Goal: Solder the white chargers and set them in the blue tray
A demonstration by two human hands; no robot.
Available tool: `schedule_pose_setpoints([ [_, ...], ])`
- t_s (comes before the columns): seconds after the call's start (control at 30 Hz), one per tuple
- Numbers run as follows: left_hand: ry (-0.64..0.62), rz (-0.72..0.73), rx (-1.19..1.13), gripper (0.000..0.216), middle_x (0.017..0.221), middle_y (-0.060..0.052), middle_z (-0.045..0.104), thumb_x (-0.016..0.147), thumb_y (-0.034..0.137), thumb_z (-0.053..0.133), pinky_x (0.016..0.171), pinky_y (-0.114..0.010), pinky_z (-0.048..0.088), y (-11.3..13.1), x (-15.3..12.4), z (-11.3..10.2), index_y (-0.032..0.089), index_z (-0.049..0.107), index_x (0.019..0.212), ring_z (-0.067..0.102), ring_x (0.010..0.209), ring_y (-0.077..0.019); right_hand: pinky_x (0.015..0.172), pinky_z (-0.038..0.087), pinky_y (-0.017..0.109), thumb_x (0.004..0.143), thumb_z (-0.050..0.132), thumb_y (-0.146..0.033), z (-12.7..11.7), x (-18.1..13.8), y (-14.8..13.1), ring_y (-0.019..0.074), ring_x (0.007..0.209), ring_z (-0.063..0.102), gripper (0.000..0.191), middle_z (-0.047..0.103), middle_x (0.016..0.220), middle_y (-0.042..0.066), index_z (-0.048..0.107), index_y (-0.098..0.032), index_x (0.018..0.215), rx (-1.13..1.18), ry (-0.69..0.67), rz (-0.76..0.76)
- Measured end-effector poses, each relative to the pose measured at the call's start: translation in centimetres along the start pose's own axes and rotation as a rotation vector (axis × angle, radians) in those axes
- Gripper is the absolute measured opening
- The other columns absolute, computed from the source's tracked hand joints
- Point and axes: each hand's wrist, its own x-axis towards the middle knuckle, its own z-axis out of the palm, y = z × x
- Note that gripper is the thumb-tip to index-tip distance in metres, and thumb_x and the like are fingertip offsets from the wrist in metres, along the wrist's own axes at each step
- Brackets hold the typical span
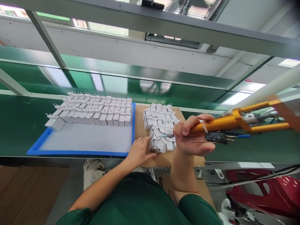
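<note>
Just beside tray edge (133, 125), left hand (138, 152), white cases (160, 121)

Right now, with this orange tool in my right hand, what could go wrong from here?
First, the thin shaft from the orange tool in your right hand points toward your left hand, so a slip might catch your fingers.
Second, the white boxes stand crowded on the cardboard; a bump could tip some.
Third, the blue-rimmed tray sits at the table's front edge, so your forearm might nudge it.
</note>
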Motion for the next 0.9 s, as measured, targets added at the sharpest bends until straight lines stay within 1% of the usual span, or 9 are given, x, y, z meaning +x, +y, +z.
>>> schedule_pose_setpoints([
  [0.1,-0.005,-0.033,0.019,0.068,0.132,-0.017,0.063,0.079,0.044,0.078,0.098,-0.051,0.046,0.5,1.4,1.4,0.021,0.049,0.135,0.058,0.121,-0.0384,0.024,0.025,0.019,0.082,0.060,-0.060,-0.4,-0.2,-0.5,0.0045,0.029,0.026,0.044,0.043,0.060,-0.009,0.063,-0.028,0.112,-0.041,0.007,0.029],
  [0.23,0.011,-0.054,0.042,0.055,0.127,-0.013,0.065,0.081,0.032,0.073,0.095,-0.049,0.045,0.2,1.6,1.4,0.020,0.051,0.129,0.058,0.120,-0.0360,0.024,0.026,0.021,0.083,0.057,-0.064,-0.8,-0.5,-0.9,0.0053,0.029,0.027,0.046,0.043,0.060,-0.009,0.063,-0.029,0.112,-0.083,0.019,0.050],
  [0.33,0.029,-0.058,0.038,0.056,0.127,-0.015,0.065,0.081,0.028,0.069,0.096,-0.048,0.046,0.8,1.4,1.4,0.016,0.050,0.132,0.059,0.119,-0.0356,0.024,0.026,0.020,0.082,0.058,-0.063,-0.6,-0.5,-0.8,0.0049,0.029,0.026,0.045,0.043,0.060,-0.009,0.063,-0.029,0.110,-0.064,0.032,0.044],
  [0.4,0.041,-0.073,0.029,0.055,0.121,-0.017,0.068,0.080,0.023,0.066,0.093,-0.047,0.048,1.5,1.3,1.4,0.012,0.050,0.132,0.063,0.112,-0.0355,0.024,0.027,0.019,0.081,0.059,-0.063,-0.4,-0.5,-0.6,0.0046,0.029,0.026,0.044,0.044,0.060,-0.010,0.064,-0.029,0.109,-0.053,0.043,0.051],
  [0.5,0.065,-0.094,-0.005,0.046,0.108,-0.015,0.073,0.081,0.015,0.060,0.085,-0.041,0.052,2.1,0.9,0.6,0.012,0.055,0.126,0.068,0.101,-0.0317,0.025,0.028,0.019,0.080,0.060,-0.063,-0.3,-0.4,-0.5,0.0043,0.029,0.027,0.045,0.044,0.059,-0.010,0.065,-0.028,0.109,-0.042,0.048,0.054],
  [0.57,0.094,-0.103,-0.037,0.043,0.110,-0.012,0.074,0.083,0.015,0.058,0.085,-0.036,0.054,1.8,0.1,-0.7,0.015,0.055,0.126,0.069,0.101,-0.0275,0.025,0.028,0.019,0.080,0.059,-0.062,-0.4,-0.4,-0.5,0.0043,0.029,0.027,0.046,0.044,0.059,-0.010,0.065,-0.028,0.110,-0.040,0.043,0.051],
  [0.67,0.190,-0.155,-0.076,0.047,0.118,-0.010,0.072,0.085,0.020,0.060,0.088,-0.034,0.055,-0.1,-1.6,-3.6,0.017,0.051,0.131,0.070,0.102,-0.0243,0.025,0.028,0.019,0.081,0.059,-0.061,-0.6,-0.5,-0.6,0.0046,0.030,0.027,0.047,0.045,0.060,-0.009,0.065,-0.027,0.112,-0.019,0.026,0.047],
  [0.77,0.311,-0.237,-0.075,0.045,0.117,-0.009,0.073,0.083,0.023,0.061,0.087,-0.036,0.055,-3.5,-3.4,-6.2,0.020,0.055,0.127,0.070,0.103,-0.0262,0.024,0.027,0.020,0.081,0.061,-0.058,-0.7,-0.5,-0.6,0.0048,0.030,0.027,0.046,0.045,0.061,-0.009,0.065,-0.024,0.112,0.020,0.023,0.037],
  [0.9,0.306,-0.338,-0.041,0.043,0.112,-0.009,0.075,0.083,0.029,0.063,0.085,-0.038,0.056,-7.1,-4.6,-7.2,0.020,0.058,0.126,0.071,0.098,-0.0266,0.024,0.026,0.020,0.082,0.062,-0.058,-0.4,-0.4,-0.3,0.0049,0.031,0.027,0.046,0.046,0.060,-0.008,0.066,-0.023,0.112,0.040,0.032,0.029],
])
